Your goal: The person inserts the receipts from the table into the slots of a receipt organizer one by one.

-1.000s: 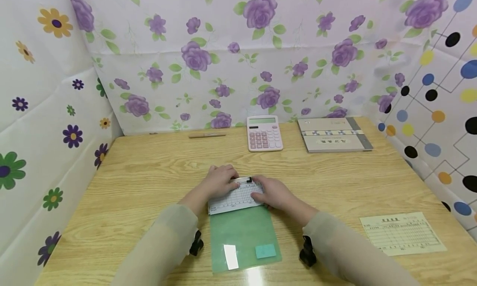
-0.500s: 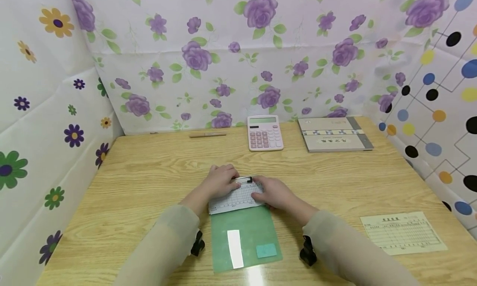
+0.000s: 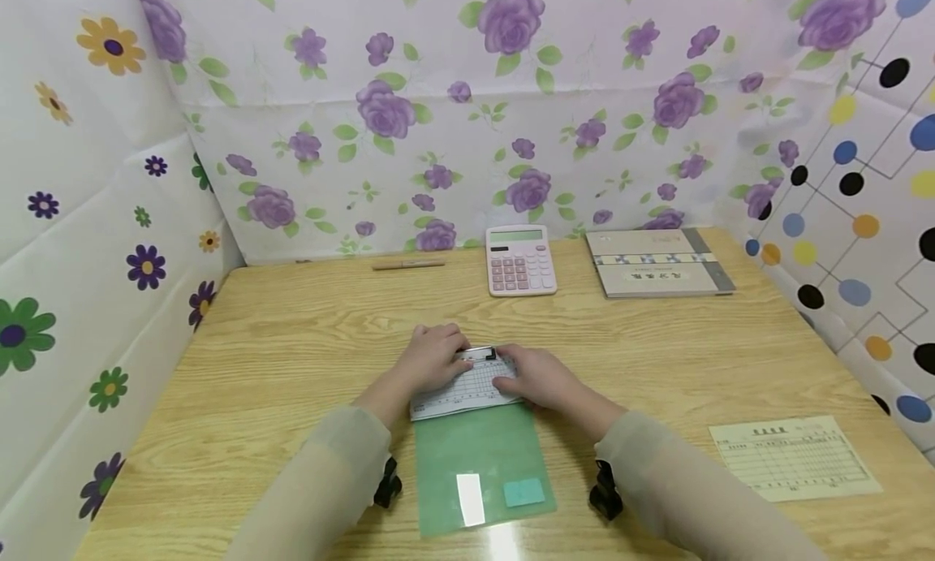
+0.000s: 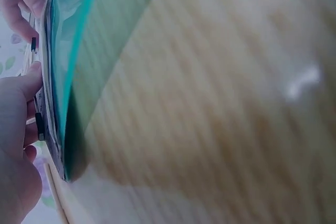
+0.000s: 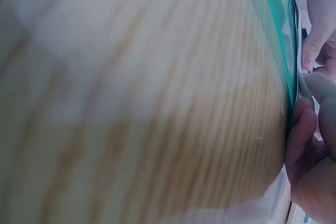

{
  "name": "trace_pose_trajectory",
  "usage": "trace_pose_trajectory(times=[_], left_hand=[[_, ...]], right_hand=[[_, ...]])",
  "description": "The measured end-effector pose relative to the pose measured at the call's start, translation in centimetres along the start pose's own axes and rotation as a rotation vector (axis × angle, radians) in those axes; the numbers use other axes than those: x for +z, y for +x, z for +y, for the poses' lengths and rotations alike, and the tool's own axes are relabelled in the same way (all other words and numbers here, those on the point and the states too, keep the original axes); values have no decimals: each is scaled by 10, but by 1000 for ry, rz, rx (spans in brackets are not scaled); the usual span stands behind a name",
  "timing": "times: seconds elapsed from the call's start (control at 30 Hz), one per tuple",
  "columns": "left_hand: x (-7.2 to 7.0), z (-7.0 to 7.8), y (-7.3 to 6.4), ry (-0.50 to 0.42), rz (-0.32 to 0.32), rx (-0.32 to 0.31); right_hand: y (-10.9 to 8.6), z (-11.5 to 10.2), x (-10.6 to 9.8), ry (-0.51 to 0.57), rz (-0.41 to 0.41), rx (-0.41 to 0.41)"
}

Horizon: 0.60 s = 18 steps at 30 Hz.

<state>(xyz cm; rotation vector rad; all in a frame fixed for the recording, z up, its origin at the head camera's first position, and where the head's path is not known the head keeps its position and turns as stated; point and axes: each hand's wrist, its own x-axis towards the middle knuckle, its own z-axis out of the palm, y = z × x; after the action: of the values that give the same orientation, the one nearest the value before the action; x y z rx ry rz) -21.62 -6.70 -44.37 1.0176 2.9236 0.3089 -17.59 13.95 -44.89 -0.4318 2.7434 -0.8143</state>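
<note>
A translucent green plastic folder (image 3: pixel 478 447) with a small blue label (image 3: pixel 523 492) lies in front of me. Across its far half lies a stack of white printed forms (image 3: pixel 460 400), with a metal clip with black ends (image 3: pixel 479 354) along its far edge. My left hand (image 3: pixel 436 360) grips the stack at that edge, thumb over the clip and fingers reaching past it. On the other side, my right hand (image 3: pixel 540 377) pinches the right edge, thumb on top; in the right wrist view its fingers (image 5: pixel 303 129) curl against the green sheet's side.
At the back of the wooden table (image 3: pixel 307 325) lie a brown pen (image 3: pixel 407 264), a pink calculator (image 3: pixel 522 261) and a grey-beige book (image 3: pixel 657 267). A pale yellow form (image 3: pixel 796 459) lies to the right. Patterned cloth (image 3: pixel 438 122) walls in the back and sides.
Both hands keep their hold on the forms with hardly any movement. The light reflection on the green folder shifts slightly; the whole view drifts a little.
</note>
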Motion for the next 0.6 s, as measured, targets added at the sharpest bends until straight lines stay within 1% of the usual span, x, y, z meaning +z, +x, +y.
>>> trace_pose_trajectory(times=[0.03, 0.13, 0.2, 0.27, 0.33, 0.47, 0.6], left_hand=[[1, 0, 0, 1, -2, -3], [2, 1, -1, -25, -4, -4], [5, 0, -1, -61, -13, -8], [8, -2, -2, -107, -24, -12], [11, -5, -2, -151, -38, -24], [16, -10, -1, -217, -46, -42], [16, -11, 0, -233, -45, -44]], right_hand=[[0, 0, 0, -9, 3, -4], [-1, 0, -1, -93, 17, -16], [-2, 0, -2, -162, 24, -28], [-4, 2, -4, -221, 12, -34], [-5, 5, -7, -255, -9, -34], [-10, 13, -14, -273, -45, -55], [-16, 17, -21, -254, -62, -82]])
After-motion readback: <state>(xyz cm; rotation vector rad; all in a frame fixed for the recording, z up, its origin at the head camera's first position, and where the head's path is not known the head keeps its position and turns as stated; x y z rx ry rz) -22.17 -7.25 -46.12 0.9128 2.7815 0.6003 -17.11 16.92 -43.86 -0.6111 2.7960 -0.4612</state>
